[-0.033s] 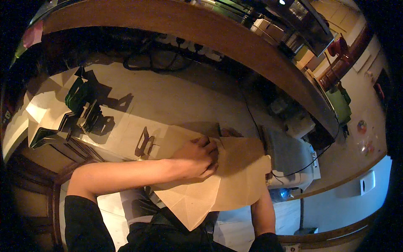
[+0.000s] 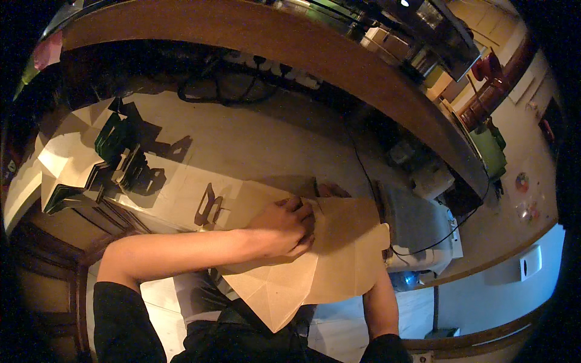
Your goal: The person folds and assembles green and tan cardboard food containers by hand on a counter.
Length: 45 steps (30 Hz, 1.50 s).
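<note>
The left hand (image 2: 287, 227) lies on the brown paper piece (image 2: 351, 254), fingers curled in against it; whether they pinch it, I cannot tell. The right hand (image 2: 331, 191) is mostly hidden behind the paper, a few fingers showing at its far edge — its grip cannot be told either. Uneven pressure under the left fingers could skew a crease, and the pointed corner, hanging bodyward of them and seemingly unsupported, might buckle. The paper looks matt, thin and fairly stiff — straight creases fan out bodyward of those fingers, with a rounded corner to their right
</note>
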{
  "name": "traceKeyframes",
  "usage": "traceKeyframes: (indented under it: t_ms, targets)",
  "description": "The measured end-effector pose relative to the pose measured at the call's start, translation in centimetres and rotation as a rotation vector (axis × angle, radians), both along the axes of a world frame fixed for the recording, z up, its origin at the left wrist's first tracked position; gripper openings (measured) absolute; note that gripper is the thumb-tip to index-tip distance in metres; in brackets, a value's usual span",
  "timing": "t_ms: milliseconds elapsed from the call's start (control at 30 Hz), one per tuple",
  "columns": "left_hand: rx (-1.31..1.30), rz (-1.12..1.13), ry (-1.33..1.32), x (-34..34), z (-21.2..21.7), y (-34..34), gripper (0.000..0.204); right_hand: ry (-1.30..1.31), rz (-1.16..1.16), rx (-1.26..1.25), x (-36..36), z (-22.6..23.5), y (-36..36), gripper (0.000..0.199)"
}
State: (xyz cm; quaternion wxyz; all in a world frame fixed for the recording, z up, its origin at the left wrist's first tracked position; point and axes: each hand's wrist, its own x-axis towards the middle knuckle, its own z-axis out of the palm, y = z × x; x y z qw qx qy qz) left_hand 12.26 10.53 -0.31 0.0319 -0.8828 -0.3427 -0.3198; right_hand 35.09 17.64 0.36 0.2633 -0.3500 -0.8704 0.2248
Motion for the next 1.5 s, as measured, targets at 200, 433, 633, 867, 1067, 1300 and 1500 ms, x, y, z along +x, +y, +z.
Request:
traceKeyframes:
  t_ms: [200,433,633,867,1067,1300,1500]
  targets:
    - [-0.027,0.001,0.014,-0.5,0.3,-0.1,0.036,0.226,0.008,-0.302,-0.2,0.5,0.3,0.045]
    - [0.032,0.067,-0.037,-0.3,0.1,-0.1,0.038,0.363,-0.003,-0.384,1.1,0.4,-1.9,0.044]
    - [-0.215,0.079,-0.027,-0.6,0.0,-0.1,0.045,-0.093,0.179,0.175,1.9,0.3,-1.0,0.045]
    - [-0.092,-0.005,0.017,-0.7,0.5,-0.3,0.041,0.422,0.008,-0.504,0.4,-1.4,1.8,0.040]
    - [0.034,0.001,-0.065,-1.0,0.6,0.0,0.022,-0.089,0.030,0.202,-1.1,-2.2,3.6,0.045]
    - [0.031,0.022,-0.009,-0.5,0.5,-0.4,0.028,-0.515,0.011,0.463,-0.3,-1.9,3.2,0.050]
    - [0.010,-0.006,-0.063,-0.7,0.6,0.0,0.028,-0.266,0.014,0.408,-0.5,-2.8,2.5,0.052]
